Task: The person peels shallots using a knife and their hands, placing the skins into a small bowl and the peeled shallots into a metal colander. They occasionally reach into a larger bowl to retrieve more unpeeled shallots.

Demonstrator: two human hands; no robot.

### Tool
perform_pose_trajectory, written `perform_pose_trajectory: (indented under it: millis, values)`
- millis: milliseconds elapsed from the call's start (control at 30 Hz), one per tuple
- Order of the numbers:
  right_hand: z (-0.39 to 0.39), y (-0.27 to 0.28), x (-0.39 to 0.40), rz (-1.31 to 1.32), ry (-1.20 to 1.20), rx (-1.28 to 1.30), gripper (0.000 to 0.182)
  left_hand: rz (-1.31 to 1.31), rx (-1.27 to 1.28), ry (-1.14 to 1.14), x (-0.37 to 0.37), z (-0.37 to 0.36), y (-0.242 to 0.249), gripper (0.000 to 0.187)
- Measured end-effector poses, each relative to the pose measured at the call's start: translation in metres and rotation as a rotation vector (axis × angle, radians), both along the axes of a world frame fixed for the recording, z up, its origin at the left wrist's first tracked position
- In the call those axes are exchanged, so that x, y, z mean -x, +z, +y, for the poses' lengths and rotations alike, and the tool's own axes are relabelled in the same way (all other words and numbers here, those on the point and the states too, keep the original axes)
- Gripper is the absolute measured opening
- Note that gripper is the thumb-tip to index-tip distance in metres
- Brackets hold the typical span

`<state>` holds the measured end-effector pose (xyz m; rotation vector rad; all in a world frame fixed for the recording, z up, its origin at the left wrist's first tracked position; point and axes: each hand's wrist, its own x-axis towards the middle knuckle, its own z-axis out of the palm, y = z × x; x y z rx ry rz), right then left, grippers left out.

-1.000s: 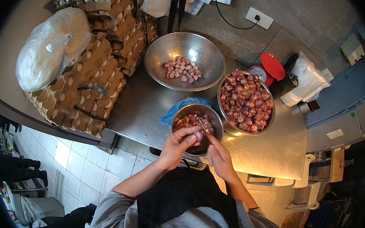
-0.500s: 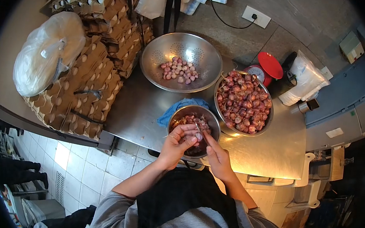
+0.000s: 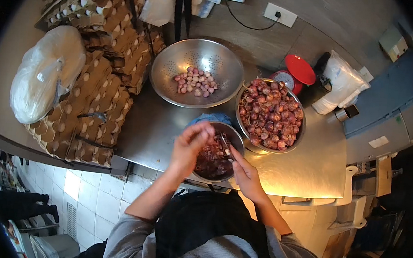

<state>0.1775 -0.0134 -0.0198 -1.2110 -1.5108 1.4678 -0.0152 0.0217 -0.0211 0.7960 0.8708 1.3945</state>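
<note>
- My left hand point(image 3: 189, 148) hovers over the small steel bowl point(image 3: 237, 137) of peels on the counter point(image 3: 305, 170); whether its grip holds anything, I cannot tell.
- My right hand point(image 3: 245, 173) grips a small knife point(image 3: 224, 143) above that bowl.

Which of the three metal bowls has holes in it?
The colander, farthest from the person, with pale peeled shallots in it. The bowl of unpeeled shallots at right and the small peelings bowl under the hands show plain walls.
</note>
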Motion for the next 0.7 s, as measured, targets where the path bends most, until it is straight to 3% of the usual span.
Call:
perform_pose_trajectory:
  millis: [67, 100, 167, 233, 333, 400, 433, 533, 633, 700]
  values:
    - [-0.004, -0.001, -0.001, 0.011, -0.019, 0.113, 0.037, -0.044, -0.083, 0.107, 0.006, 0.034, 0.02, 0.035]
    - [-0.006, 0.0, -0.003, 0.001, -0.024, 0.186, 0.037, -0.296, -0.025, 0.06, 0.011, 0.047, 0.044, 0.037]
    - [-0.011, -0.002, -0.004, 0.029, -0.02, 0.154, 0.038, -0.279, -0.076, 0.072, 0.01, 0.071, 0.065, 0.037]
    - [-0.015, -0.01, -0.006, 0.032, -0.038, 0.046, 0.038, 0.256, -0.303, 0.191, -0.005, 0.093, 0.055, 0.034]
    - [-0.022, -0.006, -0.012, 0.061, -0.05, 0.123, 0.039, 0.471, -0.355, -0.018, -0.027, 0.12, 0.027, 0.025]
    - [-0.026, -0.004, -0.018, 0.072, -0.038, 0.198, 0.039, 0.806, -0.544, -0.074, -0.045, 0.131, 0.015, 0.016]
    - [-0.028, -0.005, -0.019, 0.054, -0.047, 0.142, 0.039, 0.949, -0.418, -0.142, -0.056, 0.128, 0.026, 0.013]
    - [-0.032, -0.003, -0.021, 0.024, -0.063, 0.065, 0.038, 1.505, -0.762, -0.144, -0.073, 0.148, -0.003, 0.014]
    - [-0.036, 0.002, -0.025, 0.057, -0.066, 0.133, 0.038, 1.776, -0.799, -0.202, -0.085, 0.15, -0.004, 0.015]
    - [-0.038, -0.002, -0.029, 0.084, -0.069, 0.138, 0.038, 1.582, -0.754, -0.262, -0.082, 0.15, 0.0, 0.015]
